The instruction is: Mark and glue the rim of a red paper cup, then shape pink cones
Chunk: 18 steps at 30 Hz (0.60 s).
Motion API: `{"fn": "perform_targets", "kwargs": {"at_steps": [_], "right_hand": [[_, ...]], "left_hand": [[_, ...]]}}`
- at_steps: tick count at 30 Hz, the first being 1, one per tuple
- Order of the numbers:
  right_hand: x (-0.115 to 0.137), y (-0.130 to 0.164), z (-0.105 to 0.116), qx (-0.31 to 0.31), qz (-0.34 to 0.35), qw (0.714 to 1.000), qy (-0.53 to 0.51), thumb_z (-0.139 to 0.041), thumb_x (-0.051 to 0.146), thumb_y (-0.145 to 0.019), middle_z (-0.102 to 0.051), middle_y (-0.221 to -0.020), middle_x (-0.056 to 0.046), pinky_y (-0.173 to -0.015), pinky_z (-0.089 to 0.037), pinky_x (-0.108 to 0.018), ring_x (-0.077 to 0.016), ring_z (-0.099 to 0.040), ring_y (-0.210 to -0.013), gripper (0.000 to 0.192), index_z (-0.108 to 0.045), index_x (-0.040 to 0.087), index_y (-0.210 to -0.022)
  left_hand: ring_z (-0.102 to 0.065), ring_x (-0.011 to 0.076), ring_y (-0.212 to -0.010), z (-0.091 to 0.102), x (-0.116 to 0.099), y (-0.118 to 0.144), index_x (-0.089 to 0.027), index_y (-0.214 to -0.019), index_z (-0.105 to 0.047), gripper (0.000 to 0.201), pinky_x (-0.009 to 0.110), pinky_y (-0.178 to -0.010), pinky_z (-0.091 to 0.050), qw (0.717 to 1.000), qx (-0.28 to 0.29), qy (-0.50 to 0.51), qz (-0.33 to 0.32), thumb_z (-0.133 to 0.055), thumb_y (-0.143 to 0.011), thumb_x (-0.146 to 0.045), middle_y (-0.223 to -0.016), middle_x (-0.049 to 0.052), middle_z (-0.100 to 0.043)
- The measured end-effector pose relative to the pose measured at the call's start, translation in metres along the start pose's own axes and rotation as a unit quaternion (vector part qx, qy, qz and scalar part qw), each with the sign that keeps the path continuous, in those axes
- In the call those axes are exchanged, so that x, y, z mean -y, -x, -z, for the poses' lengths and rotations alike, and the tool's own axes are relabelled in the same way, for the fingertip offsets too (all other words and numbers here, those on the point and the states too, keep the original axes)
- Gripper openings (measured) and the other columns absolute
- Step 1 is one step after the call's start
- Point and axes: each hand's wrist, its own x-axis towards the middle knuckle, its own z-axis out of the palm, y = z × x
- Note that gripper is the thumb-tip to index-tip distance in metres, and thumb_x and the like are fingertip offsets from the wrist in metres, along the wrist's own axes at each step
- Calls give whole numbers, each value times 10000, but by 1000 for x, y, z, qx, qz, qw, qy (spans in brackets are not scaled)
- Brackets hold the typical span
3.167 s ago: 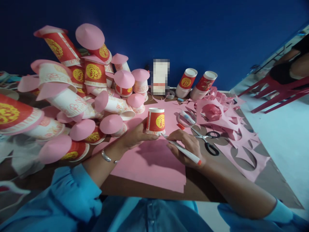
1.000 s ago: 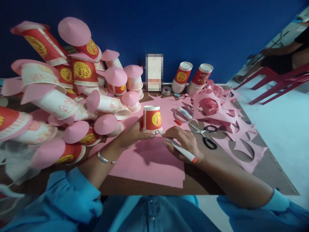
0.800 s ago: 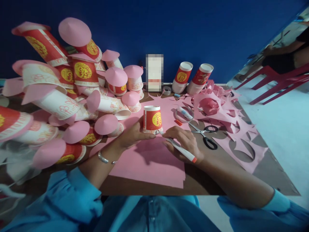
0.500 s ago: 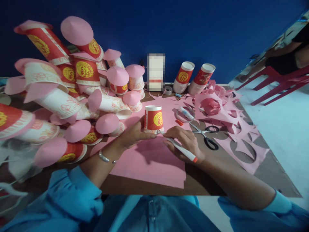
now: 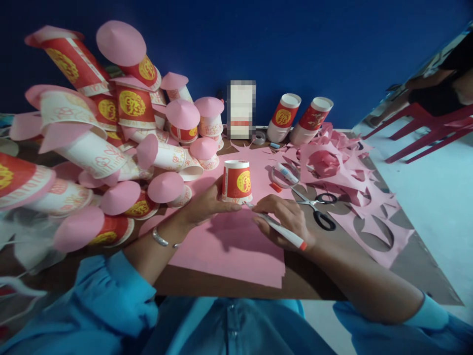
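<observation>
A red and white paper cup stands upside down on a pink paper sheet in the middle of the table. My left hand grips the cup at its base from the left. My right hand holds a white pen with an orange end, and the pen's tip touches the paper at the cup's lower right rim.
A big pile of cups with pink cone tops fills the left. Scissors, a glue tube, tape and pink paper offcuts lie to the right. Two cup stacks lean at the blue wall. Red chairs and a person stand far right.
My hands, the cup and the pen hold almost the same pose; only the view has shifted slightly.
</observation>
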Motion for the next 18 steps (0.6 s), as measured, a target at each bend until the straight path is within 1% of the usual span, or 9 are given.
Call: {"fn": "perform_targets", "kwargs": {"at_steps": [5, 10, 18], "right_hand": [[0, 0, -2, -7, 5, 1000, 1, -600, 287, -1082, -755, -825, -43, -598, -547, -239, -148, -722, -683, 103, -640, 195, -1055], [-1, 0, -2, -7, -1, 1000, -11, -614, 275, -1066, -754, -826, -35, -597, -552, -245, -154, -722, -677, 66, -642, 215, -1062], [-1, 0, -2, -10, 6, 1000, -6, -601, 273, -1074, -756, -831, -44, -604, -558, -244, -153, -730, -691, 71, -626, 208, -1062]], "left_hand": [[-692, 336, -1283, 0, -1, 0, -234, -1399, -606, 781, 479, -1104, -523, 1000, -6, -9, -1, -979, -712, -217, -1312, 110, -762], [-685, 338, -1283, -2, -2, 0, -238, -1394, -618, 782, 465, -1084, -537, 1000, -7, -13, -10, -987, -705, -266, -1288, 107, -763], [-695, 325, -1265, -1, -2, 0, -238, -1395, -606, 760, 452, -1069, -535, 1000, 6, -9, -10, -970, -730, -208, -1254, 103, -779]]}}
